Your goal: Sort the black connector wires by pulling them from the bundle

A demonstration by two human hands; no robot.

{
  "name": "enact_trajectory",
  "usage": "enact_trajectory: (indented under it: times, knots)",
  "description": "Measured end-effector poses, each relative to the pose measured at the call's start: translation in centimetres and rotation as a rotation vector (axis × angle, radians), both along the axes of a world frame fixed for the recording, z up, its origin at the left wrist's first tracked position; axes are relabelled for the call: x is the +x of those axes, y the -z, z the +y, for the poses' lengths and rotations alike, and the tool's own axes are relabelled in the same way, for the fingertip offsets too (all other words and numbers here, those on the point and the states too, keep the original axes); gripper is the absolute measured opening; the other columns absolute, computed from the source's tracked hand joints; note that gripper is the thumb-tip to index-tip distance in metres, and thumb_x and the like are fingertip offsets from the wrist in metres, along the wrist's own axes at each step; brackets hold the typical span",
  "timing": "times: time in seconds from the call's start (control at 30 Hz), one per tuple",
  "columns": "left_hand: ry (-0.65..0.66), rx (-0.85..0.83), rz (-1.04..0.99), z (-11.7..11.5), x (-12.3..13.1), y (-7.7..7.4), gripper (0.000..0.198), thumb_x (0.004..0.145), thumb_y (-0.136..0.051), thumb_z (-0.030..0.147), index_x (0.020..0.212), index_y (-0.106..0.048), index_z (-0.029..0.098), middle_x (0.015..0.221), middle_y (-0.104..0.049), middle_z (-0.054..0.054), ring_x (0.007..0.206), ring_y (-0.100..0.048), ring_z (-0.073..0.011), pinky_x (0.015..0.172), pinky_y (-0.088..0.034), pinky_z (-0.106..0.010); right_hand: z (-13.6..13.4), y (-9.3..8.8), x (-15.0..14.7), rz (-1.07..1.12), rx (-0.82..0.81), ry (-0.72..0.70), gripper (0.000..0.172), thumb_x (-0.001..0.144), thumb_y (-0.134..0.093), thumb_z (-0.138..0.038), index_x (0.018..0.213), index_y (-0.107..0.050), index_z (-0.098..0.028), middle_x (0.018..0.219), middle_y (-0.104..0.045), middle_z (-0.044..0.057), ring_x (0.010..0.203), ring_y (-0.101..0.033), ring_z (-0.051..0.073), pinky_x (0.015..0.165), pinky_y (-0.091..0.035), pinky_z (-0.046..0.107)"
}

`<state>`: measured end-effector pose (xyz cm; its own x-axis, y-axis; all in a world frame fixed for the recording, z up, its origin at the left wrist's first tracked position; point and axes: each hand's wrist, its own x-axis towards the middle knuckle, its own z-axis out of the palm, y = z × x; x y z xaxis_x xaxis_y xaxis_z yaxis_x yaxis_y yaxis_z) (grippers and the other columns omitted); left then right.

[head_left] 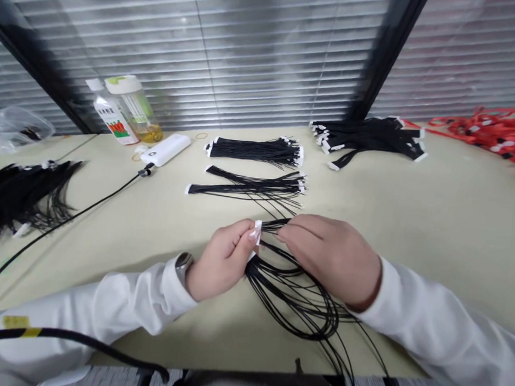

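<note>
A bundle of thin black wires (294, 291) with a white connector (257, 231) at its top end sits between both hands at the table's (437, 231) near edge. The left hand (220, 261) pinches the connector, fingers closed on it. The right hand (330, 255), at 3 o'clock from it, is closed over the wire ends. The wires loop away toward 5 o'clock. Two sorted wire bundles (253, 169) lie at 12 o'clock; a white power bank (166, 149) at 10 o'clock.

wires (303, 297) black | connector (257, 231) white | table (437, 231) beige | straps (494, 131) red
</note>
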<state>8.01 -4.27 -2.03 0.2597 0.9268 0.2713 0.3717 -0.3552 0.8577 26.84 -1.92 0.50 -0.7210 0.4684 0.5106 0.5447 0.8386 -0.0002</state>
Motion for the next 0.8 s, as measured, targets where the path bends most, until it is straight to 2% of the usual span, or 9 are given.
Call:
enact_trajectory:
  times: [0.1,0.17,0.27,0.37,0.47,0.67,0.8]
  knots:
    - [-0.088,0.006,-0.024,0.4,0.1,0.0,0.035,0.090,-0.035,0.039,0.064,-0.043,0.017,0.058,-0.044,0.002,0.054,-0.040,-0.0099,0.051,-0.034,-0.023,-0.2,-0.9,0.1,0.049,-0.019,0.060,0.014,0.084,-0.050,-0.026,0.077,-0.056,-0.015,0.078,-0.056,0.007,0.071,-0.051,0.017,0.060,-0.040,0.028]
    - [-0.124,-0.024,-0.056,0.7,0.1,0.0,0.036,0.089,-0.036,0.041,0.063,-0.043,0.017,0.058,-0.044,0.002,0.053,-0.040,-0.0101,0.051,-0.034,-0.023,-0.8,-1.6,0.2,0.111,-0.051,0.078,0.017,0.082,-0.053,-0.031,0.072,-0.053,-0.016,0.071,-0.054,0.005,0.063,-0.047,0.015,0.055,-0.036,0.026]
    - [-0.139,-0.044,-0.093,1.0,0.0,0.0,0.036,0.088,-0.037,0.042,0.064,-0.044,0.017,0.058,-0.045,0.002,0.052,-0.040,-0.0101,0.050,-0.034,-0.023,-1.6,-2.2,0.1,0.150,-0.313,0.021,0.027,0.085,-0.048,-0.028,0.061,-0.046,-0.018,0.054,-0.044,-0.003,0.049,-0.037,0.010,0.048,-0.028,0.023]
    - [-0.169,0.012,-0.082,0.9,-0.1,0.0,0.034,0.089,-0.038,0.040,0.065,-0.045,0.017,0.058,-0.045,0.002,0.053,-0.039,-0.0097,0.050,-0.033,-0.022,-1.7,-1.9,-0.2,0.114,-0.577,-0.023,0.037,0.088,-0.042,-0.031,0.055,-0.037,-0.018,0.050,-0.036,-0.005,0.046,-0.032,0.008,0.047,-0.025,0.022]
    - [-0.173,0.097,-0.048,0.5,-0.1,0.1,0.031,0.090,-0.037,0.035,0.066,-0.046,0.016,0.059,-0.047,0.002,0.053,-0.040,-0.0092,0.051,-0.033,-0.021,-1.2,-1.0,-0.5,0.072,-0.710,-0.038,0.038,0.088,-0.041,-0.035,0.055,-0.036,-0.018,0.051,-0.036,-0.004,0.048,-0.032,0.008,0.048,-0.025,0.022]
    - [-0.141,0.161,-0.001,-0.2,-0.2,0.3,0.025,0.091,-0.036,0.030,0.072,-0.046,0.016,0.059,-0.048,0.002,0.052,-0.041,-0.0082,0.049,-0.033,-0.020,-1.0,-0.5,-0.7,0.087,-0.929,-0.052,0.038,0.087,-0.041,-0.037,0.055,-0.033,-0.018,0.052,-0.031,-0.005,0.049,-0.027,0.007,0.046,-0.022,0.022]
    - [-0.091,0.186,0.042,-0.4,-0.3,0.3,0.024,0.090,-0.037,0.028,0.071,-0.045,0.016,0.058,-0.048,0.002,0.050,-0.041,-0.0080,0.048,-0.034,-0.019,-1.3,-0.6,-0.8,0.079,-0.935,-0.037,0.033,0.084,-0.045,-0.032,0.057,-0.034,-0.018,0.053,-0.034,-0.005,0.051,-0.028,0.007,0.047,-0.024,0.022]
